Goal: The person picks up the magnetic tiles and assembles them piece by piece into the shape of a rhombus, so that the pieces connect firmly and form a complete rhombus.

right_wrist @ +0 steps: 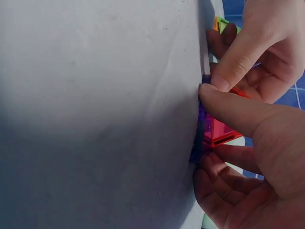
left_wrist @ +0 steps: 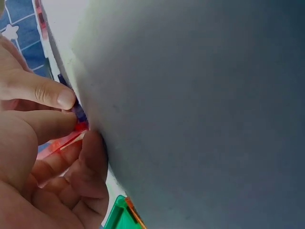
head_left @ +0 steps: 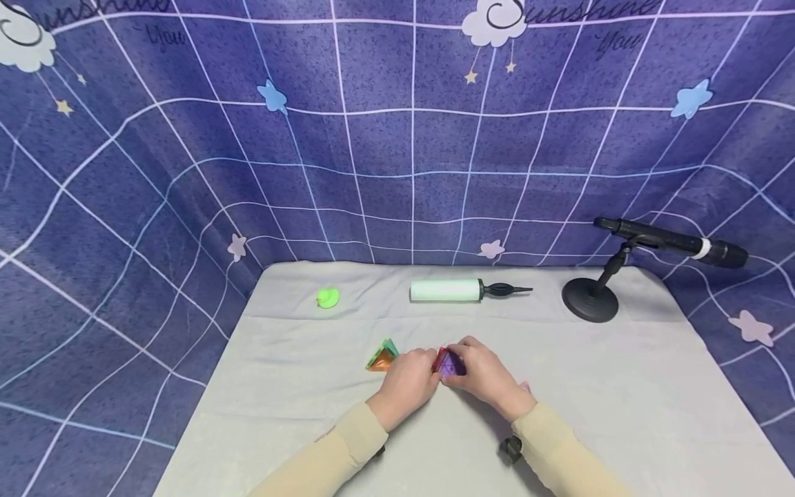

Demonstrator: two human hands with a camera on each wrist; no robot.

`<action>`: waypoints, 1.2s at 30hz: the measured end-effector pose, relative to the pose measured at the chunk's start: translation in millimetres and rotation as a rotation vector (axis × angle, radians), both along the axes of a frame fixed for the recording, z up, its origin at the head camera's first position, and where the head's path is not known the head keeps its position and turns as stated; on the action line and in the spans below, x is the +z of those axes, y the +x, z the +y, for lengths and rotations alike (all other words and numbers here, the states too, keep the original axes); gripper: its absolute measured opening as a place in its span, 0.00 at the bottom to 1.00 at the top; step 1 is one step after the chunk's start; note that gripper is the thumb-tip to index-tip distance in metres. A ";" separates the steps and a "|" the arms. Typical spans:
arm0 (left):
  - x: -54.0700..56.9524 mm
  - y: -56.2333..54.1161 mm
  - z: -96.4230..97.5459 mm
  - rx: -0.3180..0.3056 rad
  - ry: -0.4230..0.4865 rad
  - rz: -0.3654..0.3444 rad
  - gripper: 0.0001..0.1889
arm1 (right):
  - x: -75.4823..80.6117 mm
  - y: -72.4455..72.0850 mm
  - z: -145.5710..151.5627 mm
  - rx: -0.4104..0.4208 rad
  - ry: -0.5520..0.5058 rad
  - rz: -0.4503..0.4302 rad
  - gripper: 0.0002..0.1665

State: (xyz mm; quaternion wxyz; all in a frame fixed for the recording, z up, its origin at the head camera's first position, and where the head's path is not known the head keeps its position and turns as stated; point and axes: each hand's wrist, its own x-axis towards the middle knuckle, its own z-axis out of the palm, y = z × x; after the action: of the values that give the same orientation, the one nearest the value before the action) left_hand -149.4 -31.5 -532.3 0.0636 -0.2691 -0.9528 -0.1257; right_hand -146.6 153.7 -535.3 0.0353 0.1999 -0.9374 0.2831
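Observation:
Near the middle of the table, my left hand [head_left: 408,379] pinches a red translucent magnetic tile [head_left: 439,359]. My right hand [head_left: 487,373] holds a purple translucent magnetic tile [head_left: 451,366] against the red one. The right wrist view has the purple tile [right_wrist: 202,121] standing at the tabletop, with the red tile [right_wrist: 226,131] slanting behind it; both thumbs meet at one corner. Left of my left hand sits an orange-and-green tile pyramid [head_left: 381,357], whose green side [left_wrist: 119,214] shows in the left wrist view. Fingers cover parts of the held tiles.
A pink piece [head_left: 525,386] lies partly hidden behind my right wrist. Farther back are a green toy duck [head_left: 328,298], a pale green hand pump [head_left: 446,290] and a black microphone on a stand [head_left: 590,301]. A blue patterned curtain [head_left: 379,138] rises behind the table [head_left: 279,414].

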 end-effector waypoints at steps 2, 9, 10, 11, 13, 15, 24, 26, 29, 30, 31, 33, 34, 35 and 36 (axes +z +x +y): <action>-0.2 0.2 -1.0 -0.002 0.008 -0.012 0.13 | -0.2 0.2 -0.2 -0.002 0.001 0.001 0.37; 0.7 -1.5 -1.9 -0.041 0.021 -0.074 0.11 | -2.0 1.2 0.2 -0.015 0.011 0.000 0.39; 0.7 -1.8 -1.7 -0.044 0.023 -0.082 0.11 | -2.4 1.4 0.3 -0.015 0.012 0.001 0.39; 0.4 -2.2 -1.3 -0.046 0.023 -0.088 0.11 | -2.7 1.3 0.4 -0.014 0.011 0.002 0.39; 0.4 -2.6 -0.8 -0.046 0.024 -0.095 0.10 | -3.6 1.6 0.7 -0.014 0.011 0.007 0.39; 0.3 -2.8 -0.6 -0.048 0.025 -0.099 0.10 | -4.0 2.0 0.9 -0.013 0.010 0.007 0.39; 0.9 -3.2 -2.6 -0.053 0.044 -0.120 0.09 | -2.2 4.6 5.4 0.035 0.014 0.034 0.39; 1.6 -3.1 -2.6 -0.056 0.051 -0.123 0.09 | -1.0 5.3 10.0 0.051 0.018 0.035 0.38; 2.5 -3.0 -2.5 -0.053 0.062 -0.139 0.09 | 1.3 7.1 20.0 0.068 0.024 0.029 0.34; 2.6 -3.0 -2.4 -0.050 0.064 -0.146 0.09 | 2.0 8.0 23.8 0.071 0.025 0.028 0.33; 3.0 -2.9 -2.5 -0.048 0.067 -0.152 0.09 | 2.8 9.1 27.8 0.075 0.027 0.031 0.32; 2.9 -3.0 -2.7 -0.042 0.072 -0.162 0.09 | 4.1 11.8 36.2 0.079 0.035 0.035 0.31; 2.7 -3.2 -2.8 -0.041 0.075 -0.164 0.09 | 4.1 13.3 40.7 0.084 0.038 0.042 0.31; 2.4 -3.5 -3.0 -0.041 0.077 -0.168 0.09 | 4.3 14.8 45.1 0.086 0.041 0.044 0.30; 2.1 -3.7 -3.2 -0.042 0.079 -0.170 0.09 | 4.5 16.5 49.4 0.088 0.045 0.047 0.30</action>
State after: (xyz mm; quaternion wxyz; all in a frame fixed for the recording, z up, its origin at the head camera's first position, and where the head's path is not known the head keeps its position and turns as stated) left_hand -153.1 -34.7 -530.2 -0.0097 -0.2744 -0.9433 -0.1867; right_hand -130.0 203.1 -530.8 0.0404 0.2484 -0.9327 0.2585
